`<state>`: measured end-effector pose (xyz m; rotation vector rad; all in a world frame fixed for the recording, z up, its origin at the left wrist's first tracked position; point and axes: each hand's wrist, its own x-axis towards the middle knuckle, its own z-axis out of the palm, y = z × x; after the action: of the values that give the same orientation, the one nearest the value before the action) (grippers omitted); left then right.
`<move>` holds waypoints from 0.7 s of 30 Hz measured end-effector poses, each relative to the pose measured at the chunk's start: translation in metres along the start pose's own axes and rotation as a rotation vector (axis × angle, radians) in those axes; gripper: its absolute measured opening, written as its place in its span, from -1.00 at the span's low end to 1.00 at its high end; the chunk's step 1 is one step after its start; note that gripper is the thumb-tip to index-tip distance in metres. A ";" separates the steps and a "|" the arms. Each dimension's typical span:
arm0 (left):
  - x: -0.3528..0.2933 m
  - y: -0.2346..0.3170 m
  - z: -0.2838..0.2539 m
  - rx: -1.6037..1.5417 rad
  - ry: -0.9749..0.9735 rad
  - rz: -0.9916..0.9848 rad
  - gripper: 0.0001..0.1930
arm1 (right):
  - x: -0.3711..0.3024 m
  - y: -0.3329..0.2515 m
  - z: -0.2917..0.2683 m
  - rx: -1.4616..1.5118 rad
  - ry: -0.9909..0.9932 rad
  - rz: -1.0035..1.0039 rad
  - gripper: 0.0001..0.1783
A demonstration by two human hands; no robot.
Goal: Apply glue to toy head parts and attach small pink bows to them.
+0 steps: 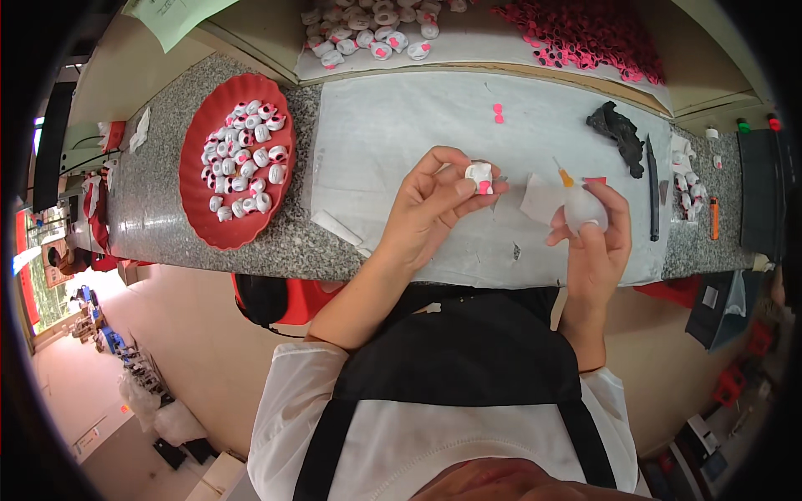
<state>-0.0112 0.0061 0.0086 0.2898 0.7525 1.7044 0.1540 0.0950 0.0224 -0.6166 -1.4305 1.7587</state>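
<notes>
My left hand [424, 199] pinches a small rounded white piece with pink patches [479, 177] between thumb and fingers, above the white sheet [401, 108]. In my right hand [603, 246] is a small translucent squeeze bottle [584, 210], its orange needle tip [566, 179] pointing up and to the left. The tip is apart from the white piece. A pale square of paper [541, 198] lies on the sheet between my hands. Farther back on the sheet rests a small pink bow-shaped piece [499, 113].
A red scalloped dish [191, 167] at left holds many white-and-pink pieces. Crumpled black plastic [616, 134] and a thin black tool [652, 196] lie at right, an orange-handled tool [714, 219] beyond. On the back shelf are piled white pieces [368, 29] and pink pieces [576, 42].
</notes>
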 end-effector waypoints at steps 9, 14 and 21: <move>-0.003 -0.010 -0.009 0.052 -0.083 0.116 -0.72 | 0.010 -0.008 0.013 0.579 0.248 -0.015 -0.69; -0.004 -0.011 -0.002 0.078 -0.049 0.163 -0.72 | 0.002 -0.003 0.019 0.013 0.237 -0.348 -0.59; -0.006 -0.013 -0.001 0.252 -0.017 0.249 -0.68 | -0.004 0.000 0.024 -0.284 0.150 -0.600 -0.58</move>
<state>0.0000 0.0018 0.0007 0.5924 0.9514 1.8373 0.1377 0.0773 0.0282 -0.3927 -1.5660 1.0343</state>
